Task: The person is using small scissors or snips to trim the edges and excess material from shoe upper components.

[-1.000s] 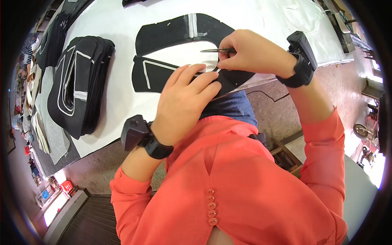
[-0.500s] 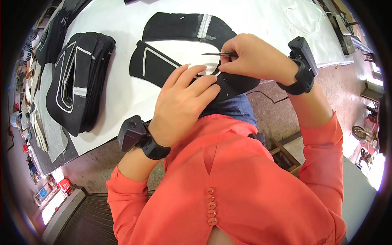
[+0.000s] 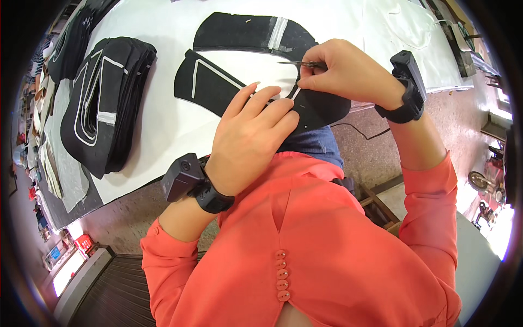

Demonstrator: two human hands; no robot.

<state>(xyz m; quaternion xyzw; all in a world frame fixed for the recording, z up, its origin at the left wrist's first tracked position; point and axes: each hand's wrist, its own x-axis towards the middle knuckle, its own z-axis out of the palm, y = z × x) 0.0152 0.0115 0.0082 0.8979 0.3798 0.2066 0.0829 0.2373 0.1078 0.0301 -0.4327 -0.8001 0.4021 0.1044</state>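
A curved black U-shaped piece (image 3: 231, 34) lies on the white-covered table, its near edge over my lap. White tape runs along its lower arm, and a wider pale band crosses its upper arm. My left hand (image 3: 248, 128) rests palm down on the lower arm, fingers outstretched and holding nothing. Between thumb and forefinger, my right hand (image 3: 346, 73) pinches the narrow white tape (image 3: 296, 93) by the inner curve. That same hand keeps a pair of small pointed scissors (image 3: 291, 62) tucked in its fingers, the dark tips pointing left. My left fingers hide part of the tape.
On the left of the white table (image 3: 163, 117) stands a thick stack of similar black pieces (image 3: 124, 109) with white tape lines. More black pieces (image 3: 68, 52) lie behind it. A dark cable (image 3: 359, 133) trails over the floor, right of my lap.
My right hand has shifted slightly right and up, drawing the tape straighter along the inner curve. My left hand has moved a little right, still flat on the black piece.
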